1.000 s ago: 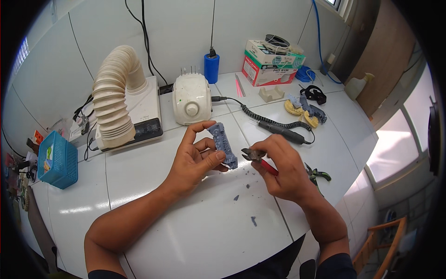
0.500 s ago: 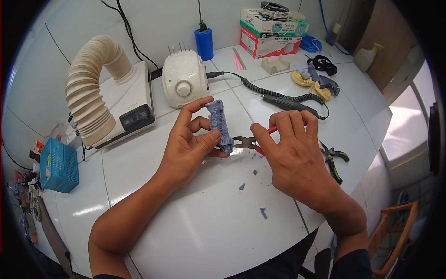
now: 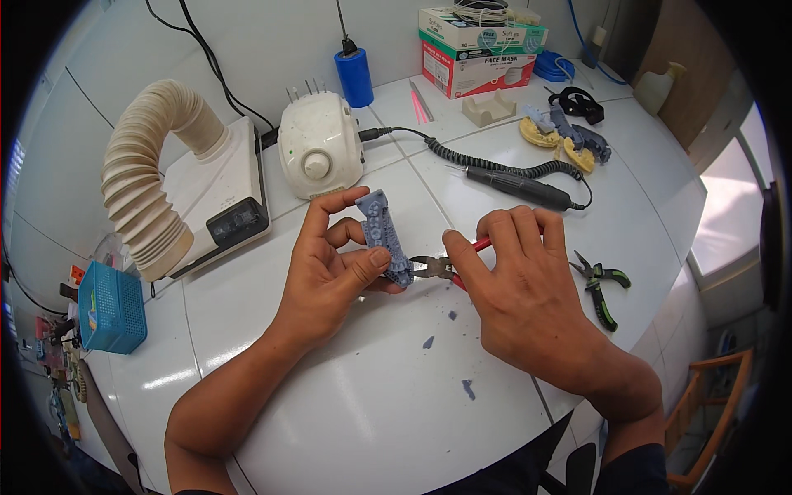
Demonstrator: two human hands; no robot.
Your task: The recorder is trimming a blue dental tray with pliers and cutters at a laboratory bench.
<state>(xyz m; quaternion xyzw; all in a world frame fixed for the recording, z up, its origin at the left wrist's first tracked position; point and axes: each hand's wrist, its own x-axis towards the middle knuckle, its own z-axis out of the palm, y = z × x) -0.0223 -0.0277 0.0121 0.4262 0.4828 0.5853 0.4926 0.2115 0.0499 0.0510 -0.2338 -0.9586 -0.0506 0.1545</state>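
Right grip (image 3: 528, 297) partly hides pliers (image 3: 436, 266).

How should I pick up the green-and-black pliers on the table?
Probably by the two handles, from the right, near side. The pliers lie with their handles spread that way, while the pointed nose faces away and the right hand is on their left.

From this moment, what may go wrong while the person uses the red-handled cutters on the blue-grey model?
The red-handled cutters in the right hand sit at the lower end of the blue-grey model: a deep bite might chip it. A slip could nick the left hand, whose thumb is close. Fragments lie on the table; another could fly off.
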